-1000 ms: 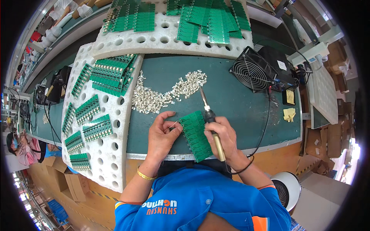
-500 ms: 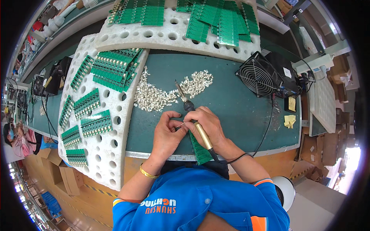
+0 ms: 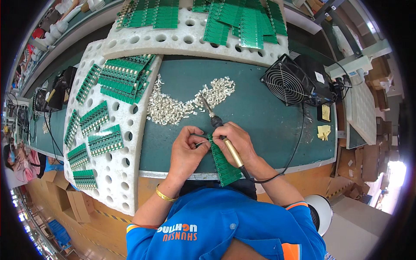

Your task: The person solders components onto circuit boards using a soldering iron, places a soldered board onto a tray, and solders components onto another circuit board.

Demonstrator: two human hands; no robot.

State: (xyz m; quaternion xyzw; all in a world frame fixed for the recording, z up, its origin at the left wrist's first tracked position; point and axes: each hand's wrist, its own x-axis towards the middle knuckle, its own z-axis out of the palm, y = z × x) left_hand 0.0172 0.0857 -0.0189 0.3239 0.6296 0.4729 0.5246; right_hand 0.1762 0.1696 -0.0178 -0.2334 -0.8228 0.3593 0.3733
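My right hand (image 3: 239,142) is closed round a soldering iron (image 3: 233,152) with a gold-coloured handle. The iron's bare tip points up and left, over the pile of small white connectors (image 3: 170,111). Between the finger and thumb of my left hand (image 3: 186,151) is a thin, bent silvery wire (image 3: 202,142), which looks like solder. A green circuit board (image 3: 225,170) lies between my hands, tilted, its near end reaching past the bench edge. The right fingers partly cover its far end, so I cannot tell whether they touch it.
White foam boards with round holes (image 3: 113,184) stand left and at the back, bearing several green circuit boards (image 3: 106,139). A black fan (image 3: 284,86) sits right on the green bench (image 3: 264,125). The iron's black cable (image 3: 296,151) loops beside my right forearm. Yellow sponge pieces (image 3: 323,132) lie farther right.
My right hand and the iron have drawn slightly away from my left hand, baring more of the green board. The wire, earlier reaching toward the right fingers, now curves. The whole view has shifted slightly.
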